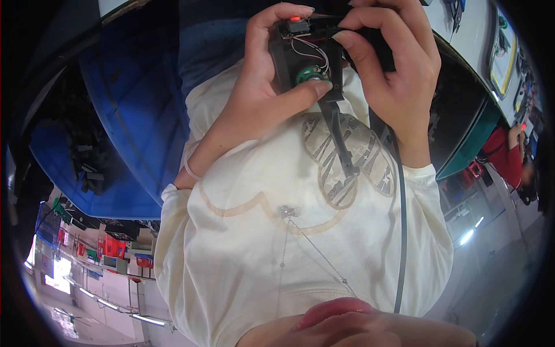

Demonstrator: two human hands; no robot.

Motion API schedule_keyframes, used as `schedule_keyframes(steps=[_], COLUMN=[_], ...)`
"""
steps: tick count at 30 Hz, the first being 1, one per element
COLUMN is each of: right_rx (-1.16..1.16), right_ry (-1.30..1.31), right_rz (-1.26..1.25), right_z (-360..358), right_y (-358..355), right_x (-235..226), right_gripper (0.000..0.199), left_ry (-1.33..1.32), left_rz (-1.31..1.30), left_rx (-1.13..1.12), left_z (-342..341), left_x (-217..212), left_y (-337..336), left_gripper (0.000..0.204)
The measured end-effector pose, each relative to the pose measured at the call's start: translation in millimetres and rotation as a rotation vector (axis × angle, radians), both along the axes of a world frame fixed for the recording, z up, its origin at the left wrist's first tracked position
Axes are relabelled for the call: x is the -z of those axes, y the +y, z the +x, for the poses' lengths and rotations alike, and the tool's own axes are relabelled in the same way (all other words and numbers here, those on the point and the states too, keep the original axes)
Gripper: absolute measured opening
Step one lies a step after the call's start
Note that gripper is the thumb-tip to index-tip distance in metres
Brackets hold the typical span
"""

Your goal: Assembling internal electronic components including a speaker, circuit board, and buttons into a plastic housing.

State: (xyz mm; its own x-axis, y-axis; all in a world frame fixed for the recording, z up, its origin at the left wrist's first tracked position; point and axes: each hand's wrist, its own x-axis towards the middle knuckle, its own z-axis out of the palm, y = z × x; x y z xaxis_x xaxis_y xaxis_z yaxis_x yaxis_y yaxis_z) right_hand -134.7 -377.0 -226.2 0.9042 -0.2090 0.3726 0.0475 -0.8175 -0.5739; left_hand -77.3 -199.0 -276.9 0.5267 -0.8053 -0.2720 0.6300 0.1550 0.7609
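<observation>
Near the top of the head view, my left hand (pixel 260 81) is closed around a small open black plastic housing (pixel 282 65). Its thumb rests at a round green part (pixel 306 73) inside. Thin white, dark and red wires (pixel 321 51) run from there toward a small black component (pixel 297 28) with an orange-red spot at the housing's upper end. At the housing's right edge, my right hand (pixel 399 69) has its thumb and forefinger pinched; what lies between them is too dark to name. A narrow black arm-like piece (pixel 338 136) extends from the housing toward my shirt.
Blue plastic bins (pixel 130 110) stand at the left, one with black parts (pixel 87 168) in it. A green-edged bin (pixel 465 141) is at the right, below a pale worktable (pixel 477 43). A person in a red sleeve (pixel 503 153) is farther right. A dark cable (pixel 403 231) hangs along my right side.
</observation>
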Motion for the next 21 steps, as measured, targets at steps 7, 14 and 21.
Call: schedule_keyframes(steps=[7, 14, 21], right_rx=[0.068, 0.083, 0.090], right_ry=[0.155, 0.235, 0.420], right_rz=[0.220, 0.440, 0.294], right_z=[-4.9, -11.4, -8.9], right_y=[4.5, 6.8, 0.9], right_x=[-10.0, -7.3, -35.2], right_gripper=[0.017, 0.015, 0.019], left_ry=[0.116, 0.002, -0.118], left_rz=[-0.001, -0.119, -0.103], left_rx=[-0.057, 0.013, 0.092], left_z=[-3.0, -4.0, -2.7], left_x=[-14.9, 5.8, 2.8], left_y=[-4.5, 0.3, -1.9], left_gripper=[0.081, 0.080, 0.078])
